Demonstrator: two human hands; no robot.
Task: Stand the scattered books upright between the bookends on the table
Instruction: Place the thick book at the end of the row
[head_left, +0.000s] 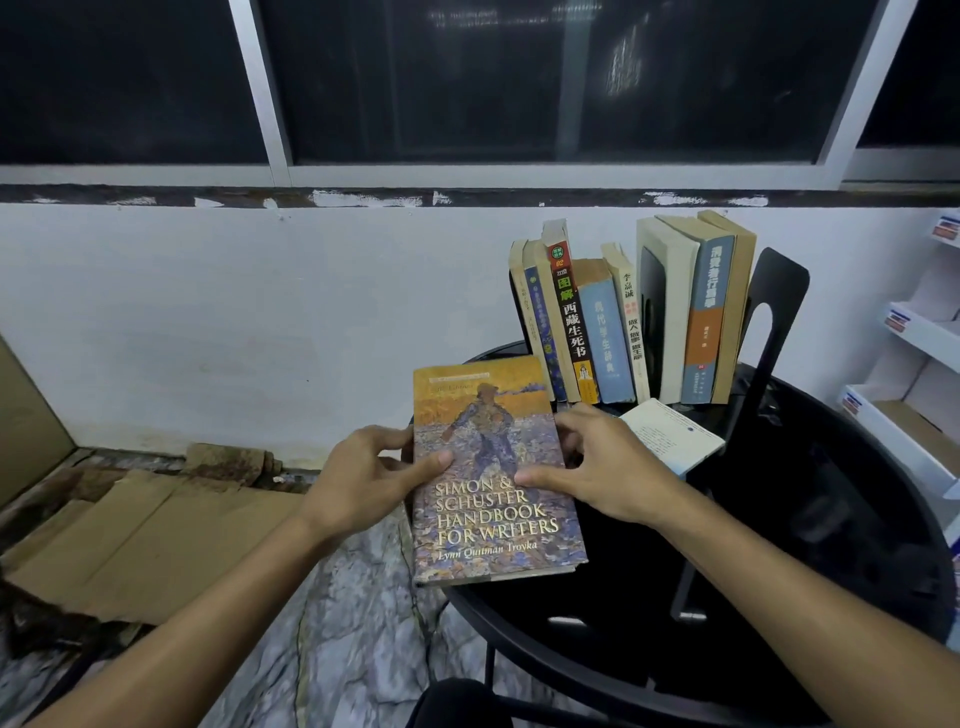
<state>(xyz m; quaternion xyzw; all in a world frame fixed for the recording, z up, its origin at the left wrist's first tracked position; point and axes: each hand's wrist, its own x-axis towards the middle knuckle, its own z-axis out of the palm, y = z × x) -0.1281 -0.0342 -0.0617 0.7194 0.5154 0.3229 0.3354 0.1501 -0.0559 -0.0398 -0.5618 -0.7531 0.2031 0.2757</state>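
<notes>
A thick book titled Handbook for Writers (493, 525) lies face up at the left edge of the round black table (810, 545). My left hand (363, 475) grips its left edge, thumb on the cover. My right hand (602, 462) holds its right edge, fingers spread over the cover. Behind it several books (597, 322) stand upright in a row, with a black bookend (774, 312) at the right end and another black bookend (652, 291) showing in the middle of the row. A white book (675, 434) lies flat just right of my right hand.
A white wall and dark window rise behind the table. Flattened cardboard (135, 545) and rubble cover the floor at left. White shelving (919, 374) stands at the right edge. Dark chair parts (467, 701) show below the table.
</notes>
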